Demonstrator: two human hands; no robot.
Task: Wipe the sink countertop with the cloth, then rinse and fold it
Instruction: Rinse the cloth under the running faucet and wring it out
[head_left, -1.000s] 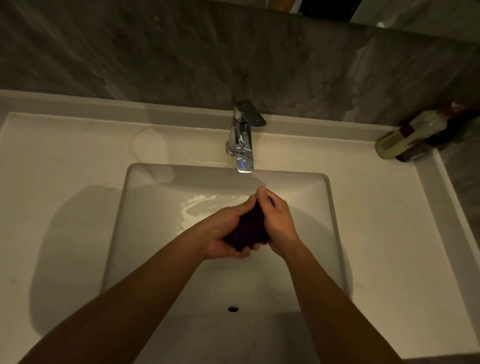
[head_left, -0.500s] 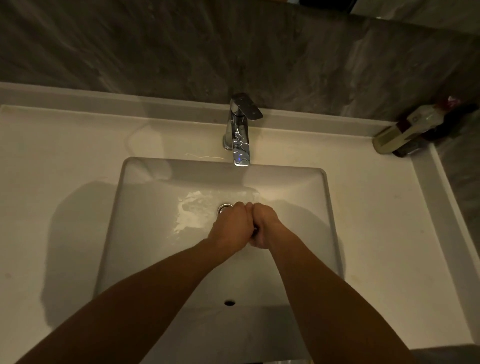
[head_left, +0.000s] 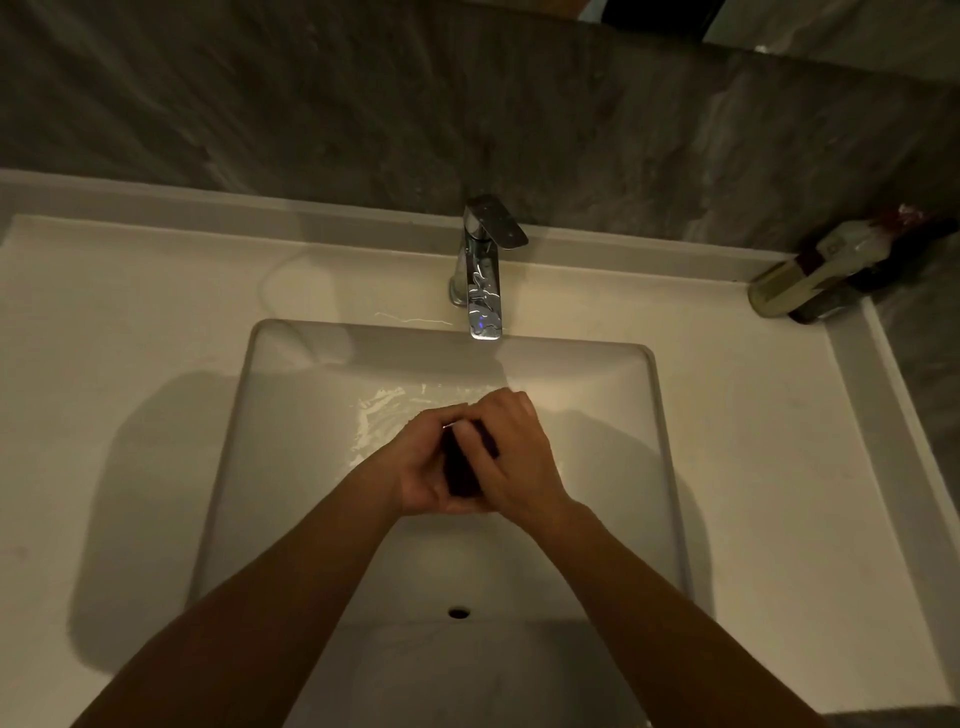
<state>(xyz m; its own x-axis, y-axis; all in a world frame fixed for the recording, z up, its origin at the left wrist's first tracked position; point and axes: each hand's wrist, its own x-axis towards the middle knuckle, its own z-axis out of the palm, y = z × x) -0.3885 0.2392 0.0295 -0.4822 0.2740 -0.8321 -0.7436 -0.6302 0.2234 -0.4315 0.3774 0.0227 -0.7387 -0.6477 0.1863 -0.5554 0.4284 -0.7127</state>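
Two bare forearms are seen reaching up from the bottom edge over a white rectangular sink (head_left: 670, 467). A small overflow hole (head_left: 458, 612) is set in the sink's near wall. Above the middle of the basin, a dark cloth (head_left: 464, 462) is bunched between the two hands. The left hand (head_left: 423, 467) is cupped under and around it, and the right hand (head_left: 511, 457) is pressed over it from the other side; each grip is closed on the cloth, with only a dark strip shown between the palms. Wet glints are seen on the basin floor just beyond the hands. Farther back, a chrome tap (head_left: 483, 280) is mounted on the pale desk (head_left: 130, 322), its spout held over the sink's far edge. A bottle (head_left: 810, 275) is laid in the far right corner, against a dark stone wall (head_left: 363, 93).
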